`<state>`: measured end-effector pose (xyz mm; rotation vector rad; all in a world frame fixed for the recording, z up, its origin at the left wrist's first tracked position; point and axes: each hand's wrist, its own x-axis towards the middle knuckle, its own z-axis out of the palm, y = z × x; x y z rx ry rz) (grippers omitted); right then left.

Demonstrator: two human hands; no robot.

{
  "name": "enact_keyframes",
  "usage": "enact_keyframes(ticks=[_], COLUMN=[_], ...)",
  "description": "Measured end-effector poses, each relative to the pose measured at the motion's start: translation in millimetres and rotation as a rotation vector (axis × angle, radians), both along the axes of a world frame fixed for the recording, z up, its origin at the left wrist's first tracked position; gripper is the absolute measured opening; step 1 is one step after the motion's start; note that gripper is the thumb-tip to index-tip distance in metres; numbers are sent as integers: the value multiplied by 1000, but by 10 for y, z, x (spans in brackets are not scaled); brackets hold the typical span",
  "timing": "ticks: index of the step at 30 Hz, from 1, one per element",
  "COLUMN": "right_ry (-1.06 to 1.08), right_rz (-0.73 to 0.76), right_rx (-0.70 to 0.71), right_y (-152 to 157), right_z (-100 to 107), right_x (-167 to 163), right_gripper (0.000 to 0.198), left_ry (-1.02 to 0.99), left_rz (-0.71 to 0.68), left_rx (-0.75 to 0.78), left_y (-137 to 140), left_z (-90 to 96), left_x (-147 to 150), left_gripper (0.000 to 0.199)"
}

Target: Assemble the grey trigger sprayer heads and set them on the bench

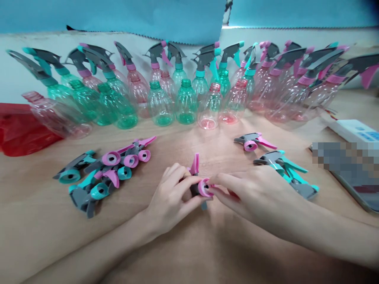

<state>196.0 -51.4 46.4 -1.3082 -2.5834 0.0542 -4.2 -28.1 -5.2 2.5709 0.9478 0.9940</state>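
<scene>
Between my hands, low over the table, is a grey and pink trigger spray head [194,165], its pink collar turned toward me. My left hand [173,193] is closed around its body, with the thumb and forefinger at the collar. The thumb and forefinger of my right hand [254,193] pinch at the collar's open mouth; whether a small part sits between those fingertips I cannot tell. To the left lies a pile of loose spray heads [102,191], grey with pink or teal collars. Beyond my right hand lie a pink spray head [251,146] and several teal ones [302,187].
Across the back stand several clear green bottles [186,104] and pink bottles [209,112], some topped with spray heads. A red plastic bag [26,132] lies far left. On the right are a phone [349,185], partly blurred out, and a white box [359,132].
</scene>
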Motion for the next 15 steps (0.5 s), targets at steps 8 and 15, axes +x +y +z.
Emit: enact_keyframes(ticks=[8, 15], right_ry=[-98, 19], right_rz=[119, 172], right_rx=[-95, -138], right_y=[-10, -1], right_z=[50, 40], right_x=[51, -2], right_gripper=[10, 9], left_ry=[-19, -26], left_rz=[5, 8], left_rx=[-1, 7], left_y=[-13, -27], left_z=[12, 43], left_x=[-1, 11], left_gripper=[18, 15])
